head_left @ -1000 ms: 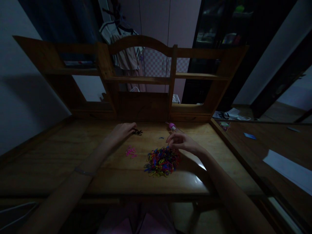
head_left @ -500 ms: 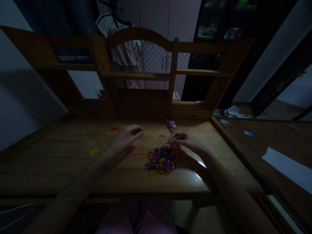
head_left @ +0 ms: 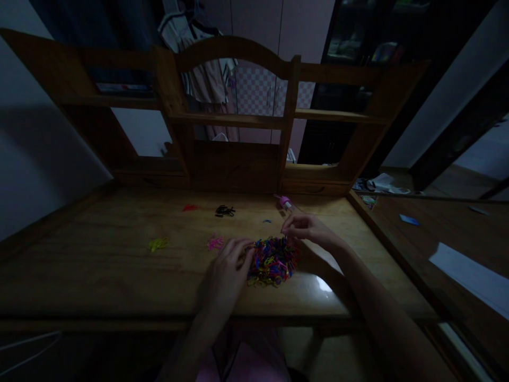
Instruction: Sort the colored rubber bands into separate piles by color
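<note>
A mixed heap of small coloured loops, seemingly elastic bands [head_left: 272,262], lies on the wooden desk in front of me. At its left edge, my left hand [head_left: 230,265] touches the bands, fingers curved and thumb a little apart from them. Over the heap's far right edge, my right hand [head_left: 303,229] is closed in a pinch; whatever is between the fingertips is too small to make out. Sorted by colour, little groups lie to the left: pink bands [head_left: 215,242], black bands [head_left: 225,211], red bands [head_left: 190,207] and yellow bands [head_left: 158,244]. A few bluish bands [head_left: 267,220] lie behind the heap.
A bottle with a pink cap [head_left: 285,202] lies behind my right hand. The wooden shelf unit [head_left: 238,122] borders the desk's far side. On the brown surface to the right are a white paper sheet [head_left: 469,273] and a blue card [head_left: 409,219].
My left hand has come back from over the black bands, toward me and right, to the heap's left edge. My right hand stays pinched beside the heap; the view has shifted slightly.
</note>
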Demonstrator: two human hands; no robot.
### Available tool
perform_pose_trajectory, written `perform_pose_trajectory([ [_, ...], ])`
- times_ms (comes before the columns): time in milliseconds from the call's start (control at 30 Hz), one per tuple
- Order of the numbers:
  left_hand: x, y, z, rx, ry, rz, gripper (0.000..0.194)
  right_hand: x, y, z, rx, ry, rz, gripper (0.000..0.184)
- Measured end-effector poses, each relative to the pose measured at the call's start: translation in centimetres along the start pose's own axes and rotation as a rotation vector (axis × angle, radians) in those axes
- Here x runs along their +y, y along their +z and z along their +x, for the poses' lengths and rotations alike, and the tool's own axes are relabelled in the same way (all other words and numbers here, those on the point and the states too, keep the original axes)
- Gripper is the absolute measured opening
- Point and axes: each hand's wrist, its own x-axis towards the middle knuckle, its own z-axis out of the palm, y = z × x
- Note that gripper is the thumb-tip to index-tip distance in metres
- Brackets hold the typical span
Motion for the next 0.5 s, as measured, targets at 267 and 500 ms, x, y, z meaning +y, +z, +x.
perform_pose_trajectory([
  [267,1.2,0.1,-1.0,0.125,-0.056,-0.164,0.016,0.4,-1.0,0.0,0.101,-0.032,-0.388,0.023],
  [500,1.4,-0.2,-1.4,0.138,-0.138,-0.249,0.015,0.5,-0.6,0.2,-0.032,-0.134,-0.625,0.019],
])
